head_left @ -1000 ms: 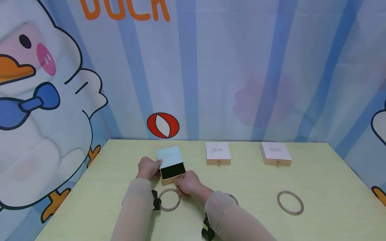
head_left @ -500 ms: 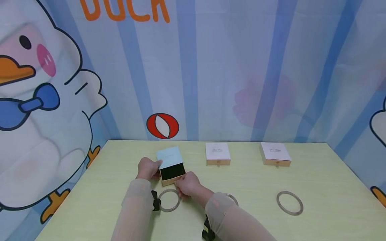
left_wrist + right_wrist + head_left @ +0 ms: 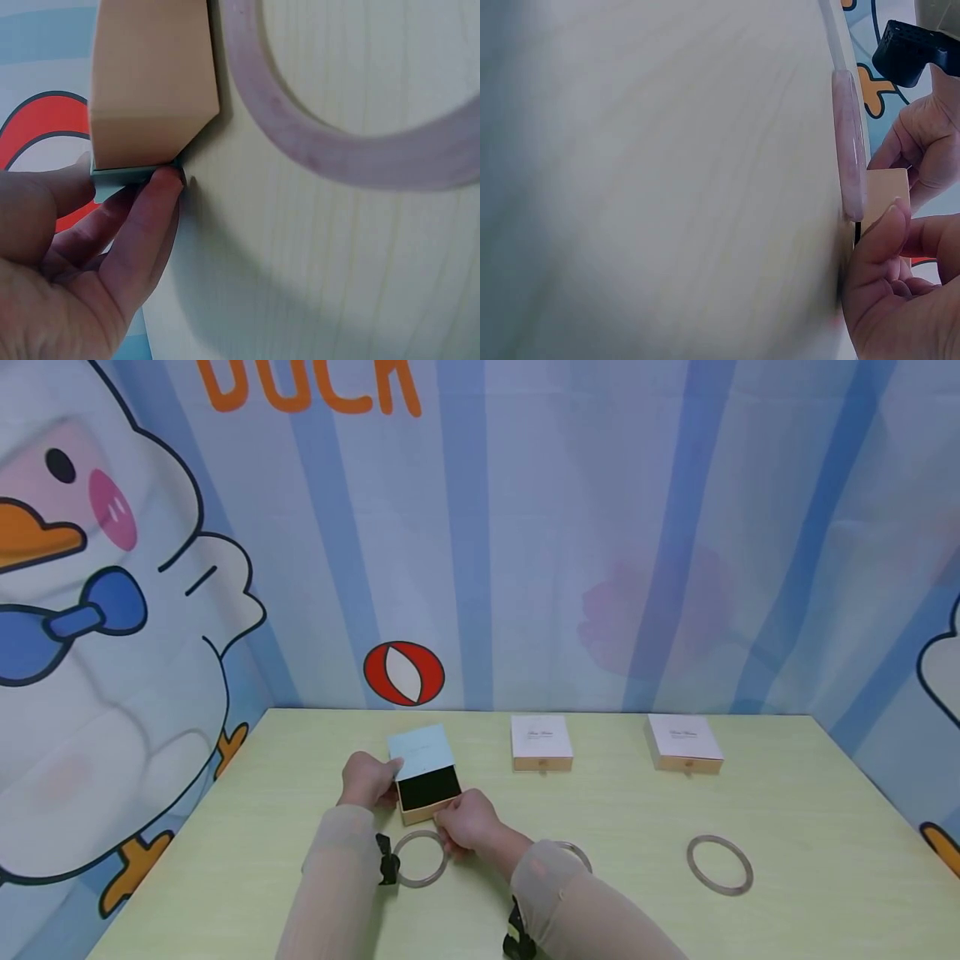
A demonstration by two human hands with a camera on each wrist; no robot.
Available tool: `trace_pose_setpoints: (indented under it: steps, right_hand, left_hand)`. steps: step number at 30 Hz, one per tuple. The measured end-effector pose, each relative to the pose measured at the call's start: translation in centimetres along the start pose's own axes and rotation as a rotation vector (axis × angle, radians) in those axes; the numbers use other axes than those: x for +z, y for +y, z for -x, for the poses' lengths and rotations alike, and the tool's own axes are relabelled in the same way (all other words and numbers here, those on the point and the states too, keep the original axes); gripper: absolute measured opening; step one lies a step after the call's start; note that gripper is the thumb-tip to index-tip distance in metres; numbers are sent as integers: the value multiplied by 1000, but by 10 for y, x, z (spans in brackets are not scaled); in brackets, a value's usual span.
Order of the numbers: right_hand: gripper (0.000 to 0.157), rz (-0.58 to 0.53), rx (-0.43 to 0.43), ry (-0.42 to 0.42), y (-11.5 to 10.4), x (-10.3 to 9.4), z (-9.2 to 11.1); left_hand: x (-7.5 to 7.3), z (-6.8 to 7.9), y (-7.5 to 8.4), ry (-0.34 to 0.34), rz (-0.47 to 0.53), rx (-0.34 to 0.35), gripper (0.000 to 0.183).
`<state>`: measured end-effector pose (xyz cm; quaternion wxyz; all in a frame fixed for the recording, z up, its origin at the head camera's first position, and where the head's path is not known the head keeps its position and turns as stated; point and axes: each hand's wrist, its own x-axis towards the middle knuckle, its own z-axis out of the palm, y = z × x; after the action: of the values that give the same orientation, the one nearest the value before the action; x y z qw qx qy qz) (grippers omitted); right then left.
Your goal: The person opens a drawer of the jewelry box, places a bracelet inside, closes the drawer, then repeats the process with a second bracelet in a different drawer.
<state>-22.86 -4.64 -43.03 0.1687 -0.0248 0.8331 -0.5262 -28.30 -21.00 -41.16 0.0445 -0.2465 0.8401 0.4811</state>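
Note:
In the head view, a drawer box with a pale blue sleeve [image 3: 422, 748] lies slightly turned at the left of the table. Its tan drawer [image 3: 420, 814] is partly out, showing a dark inside. My left hand [image 3: 367, 779] pinches the sleeve at its left side, thumb on top. At the drawer's front right corner, my right hand [image 3: 472, 820] pinches the drawer wall between thumb and fingers. A pale pinkish-grey bangle [image 3: 422, 885] lies just in front of the box; the left wrist view shows this bangle [image 3: 352, 161] close beside the tan drawer [image 3: 154, 75].
Two closed drawer boxes, a white-topped middle box [image 3: 542, 739] and a right box [image 3: 686, 741], stand along the back. A second bangle [image 3: 577, 852] is partly hidden by my right sleeve. Another bangle [image 3: 691, 858] lies at the right. A printed curtain [image 3: 540, 527] hangs behind the table.

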Motion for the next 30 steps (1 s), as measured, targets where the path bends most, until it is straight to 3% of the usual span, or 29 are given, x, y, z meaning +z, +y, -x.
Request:
trace_pose_setpoints:
  steps: [23,30]
  right_hand:
    - [33,-35,-9,-10,3,0,2]
    - [27,-50,3,-15,4,0,3]
  left_hand:
    - [-1,2,3,12,-36,-31,42]
    - [-1,9,7,20,-45,-42,39]
